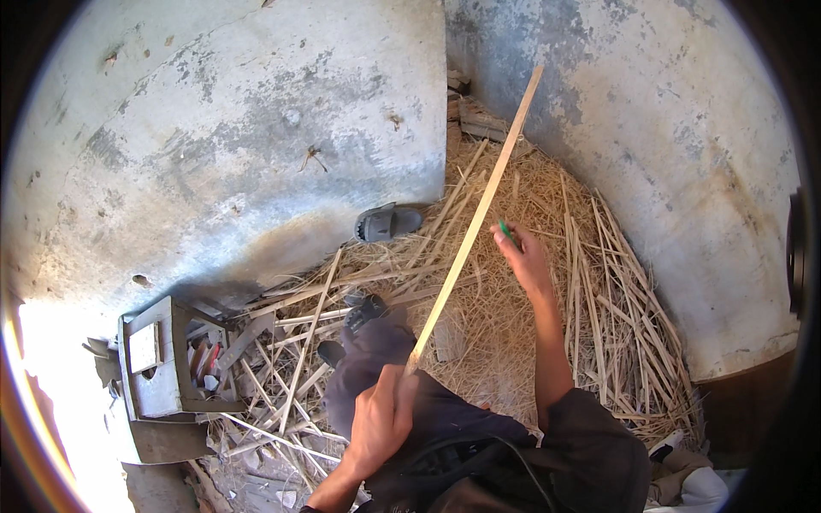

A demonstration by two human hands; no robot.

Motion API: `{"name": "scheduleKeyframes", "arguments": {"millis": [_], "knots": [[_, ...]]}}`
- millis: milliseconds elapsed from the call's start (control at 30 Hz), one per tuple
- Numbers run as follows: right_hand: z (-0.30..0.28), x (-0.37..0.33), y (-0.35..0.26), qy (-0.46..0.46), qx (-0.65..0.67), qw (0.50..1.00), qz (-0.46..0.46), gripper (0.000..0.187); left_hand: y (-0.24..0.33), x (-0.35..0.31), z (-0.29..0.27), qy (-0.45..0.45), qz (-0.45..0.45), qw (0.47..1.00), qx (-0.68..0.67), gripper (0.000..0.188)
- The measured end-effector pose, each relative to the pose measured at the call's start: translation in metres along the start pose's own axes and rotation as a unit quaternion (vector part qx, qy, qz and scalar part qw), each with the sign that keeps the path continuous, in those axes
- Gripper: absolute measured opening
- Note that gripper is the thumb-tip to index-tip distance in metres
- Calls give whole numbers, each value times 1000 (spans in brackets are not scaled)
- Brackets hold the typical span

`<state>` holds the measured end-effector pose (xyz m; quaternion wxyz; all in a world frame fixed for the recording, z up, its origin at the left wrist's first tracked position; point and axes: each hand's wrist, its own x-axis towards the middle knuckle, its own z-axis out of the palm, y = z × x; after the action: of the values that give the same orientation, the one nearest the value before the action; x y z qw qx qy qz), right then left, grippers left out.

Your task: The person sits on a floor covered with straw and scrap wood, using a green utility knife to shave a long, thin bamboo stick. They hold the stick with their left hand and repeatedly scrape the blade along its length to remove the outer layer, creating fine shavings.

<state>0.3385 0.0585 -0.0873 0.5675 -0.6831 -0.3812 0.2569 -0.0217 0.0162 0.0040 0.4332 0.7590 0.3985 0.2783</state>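
My left hand [379, 421] is closed around the near end of a long, flat strip of pale split wood [475, 224]. From there the strip slants up and away to the right, its far end raised before the wall. Just right of the strip is my right hand [530, 263], with its fingers pinched on a small green object [506, 229]. Most of that object is hidden by the fingers, so its kind does not show. A small gap seems to separate the right hand from the strip.
Straw-like shavings [530, 192] cover the floor. Long strips [629, 316] are heaped along the right wall, and others [312, 342] lie crossed at left. A grey slipper [389, 223] sits by the worn wall [282, 128]. An open-sided wooden box [162, 355] holds tools at left.
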Motion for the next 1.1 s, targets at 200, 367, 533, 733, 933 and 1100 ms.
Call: {"name": "scheduleKeyframes", "arguments": {"millis": [200, 367, 533, 733, 933, 1100], "knots": [[14, -27, -17, -56, 156, 986, -25, 36, 10, 17, -4, 3, 9, 1000, 6, 20], [18, -39, -41, -75, 273, 955, -86, 34, 11, 25, 1, 6, 23, 1000, 1, 21], [25, -51, -60, -96, 283, 951, -81, 35, 11, 29, 6, 0, 30, 1000, 9, 22], [37, -57, -74, -72, 277, 954, -84, 34, 10, 27, 9, -18, 24, 999, 12, 17], [39, -60, -63, -73, 256, 949, -170, 33, 15, 28, 8, -11, 22, 999, 22, 14], [48, -78, -59, -77, 65, 941, -323, 44, 22, 34, 4, -2, 38, 999, 14, 13]]}}
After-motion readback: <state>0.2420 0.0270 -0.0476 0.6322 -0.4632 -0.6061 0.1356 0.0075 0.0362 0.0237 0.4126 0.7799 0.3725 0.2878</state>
